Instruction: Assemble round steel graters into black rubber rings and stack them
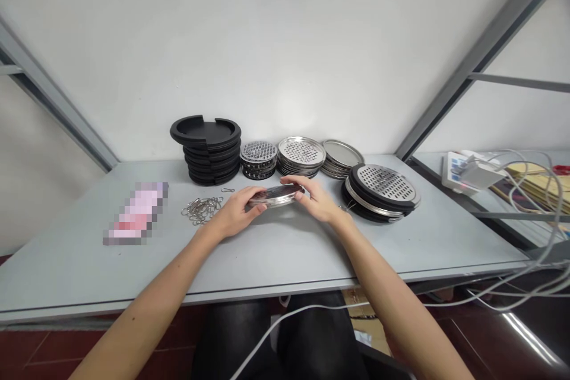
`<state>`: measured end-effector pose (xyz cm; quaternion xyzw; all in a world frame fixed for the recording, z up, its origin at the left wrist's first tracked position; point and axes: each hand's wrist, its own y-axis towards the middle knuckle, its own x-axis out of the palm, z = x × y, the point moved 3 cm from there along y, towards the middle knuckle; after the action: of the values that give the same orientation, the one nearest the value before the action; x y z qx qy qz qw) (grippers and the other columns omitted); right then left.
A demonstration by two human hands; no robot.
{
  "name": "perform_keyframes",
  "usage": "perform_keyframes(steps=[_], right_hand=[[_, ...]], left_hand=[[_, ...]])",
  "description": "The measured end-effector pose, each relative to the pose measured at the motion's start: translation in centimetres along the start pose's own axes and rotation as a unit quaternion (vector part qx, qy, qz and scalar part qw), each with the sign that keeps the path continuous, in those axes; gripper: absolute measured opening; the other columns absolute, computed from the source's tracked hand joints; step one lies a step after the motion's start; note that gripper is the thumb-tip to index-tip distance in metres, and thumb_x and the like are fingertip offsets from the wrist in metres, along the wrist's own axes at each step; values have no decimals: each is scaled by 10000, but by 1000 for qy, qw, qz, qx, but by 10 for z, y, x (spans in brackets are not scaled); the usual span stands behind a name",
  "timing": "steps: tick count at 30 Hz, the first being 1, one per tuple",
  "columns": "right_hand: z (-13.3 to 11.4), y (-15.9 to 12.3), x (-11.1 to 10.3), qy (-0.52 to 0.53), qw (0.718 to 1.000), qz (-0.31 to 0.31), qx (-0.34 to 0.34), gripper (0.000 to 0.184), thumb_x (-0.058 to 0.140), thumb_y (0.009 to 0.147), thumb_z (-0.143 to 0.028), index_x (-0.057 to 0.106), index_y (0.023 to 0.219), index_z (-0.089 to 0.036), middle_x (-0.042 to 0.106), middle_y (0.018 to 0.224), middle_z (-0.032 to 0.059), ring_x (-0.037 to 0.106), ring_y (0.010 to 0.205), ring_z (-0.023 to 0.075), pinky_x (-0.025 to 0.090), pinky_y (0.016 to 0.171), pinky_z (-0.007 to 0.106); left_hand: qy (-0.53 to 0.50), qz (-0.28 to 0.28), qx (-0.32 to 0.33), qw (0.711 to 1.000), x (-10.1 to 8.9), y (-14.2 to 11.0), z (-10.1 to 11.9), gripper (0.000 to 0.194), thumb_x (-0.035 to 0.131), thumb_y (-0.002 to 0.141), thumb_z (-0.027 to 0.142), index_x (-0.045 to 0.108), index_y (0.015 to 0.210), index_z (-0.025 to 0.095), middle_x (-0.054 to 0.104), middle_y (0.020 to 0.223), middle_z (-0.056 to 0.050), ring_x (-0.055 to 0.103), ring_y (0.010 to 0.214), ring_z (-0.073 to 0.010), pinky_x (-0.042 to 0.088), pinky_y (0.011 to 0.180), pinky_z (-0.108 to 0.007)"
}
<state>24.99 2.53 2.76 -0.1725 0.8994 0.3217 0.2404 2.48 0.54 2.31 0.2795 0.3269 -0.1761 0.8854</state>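
Note:
My left hand (234, 217) and my right hand (316, 199) grip a round stainless steel disc (276, 195) from opposite sides, tilted edge-on above the table. A heap of small metal wire clips (201, 209) lies just left of my left hand, with a single clip (227, 190) above it. Behind my hands are a tall stack of black rubber rings (211, 151) and stacks of perforated steel discs (301, 153), (258, 159). Near my right hand lies a stack of black rings joined with perforated steel discs (380, 190).
A pale grey table (285, 255) holds everything, with a white wall behind it. A plain steel dish stack (341, 157) stands at the back. A pixelated pink item (136, 214) lies at left. A shelf with a power strip (472, 171) and white cables (534, 214) is at right.

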Motion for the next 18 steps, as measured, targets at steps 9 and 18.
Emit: perform_keyframes(steps=[9,18], right_hand=[[8,4,14,-67,996,-57,24,417,437,954,-456,610,1202,-169,656,1199,134,607,1099,260,455,981,436],[13,4,20,-128,990,-50,18,418,521,919,-422,601,1200,-122,653,1175,155,608,1080,265,460,980,437]], left_hand=[[129,-54,-1,990,11,-6,-6,757,633,808,592,442,1414,182,393,1497,-160,329,1402,-320,268,1152,-514],[175,-104,-52,978,17,-9,-5,715,383,948,576,263,1507,147,194,1585,-160,141,1472,-297,173,1183,-511]])
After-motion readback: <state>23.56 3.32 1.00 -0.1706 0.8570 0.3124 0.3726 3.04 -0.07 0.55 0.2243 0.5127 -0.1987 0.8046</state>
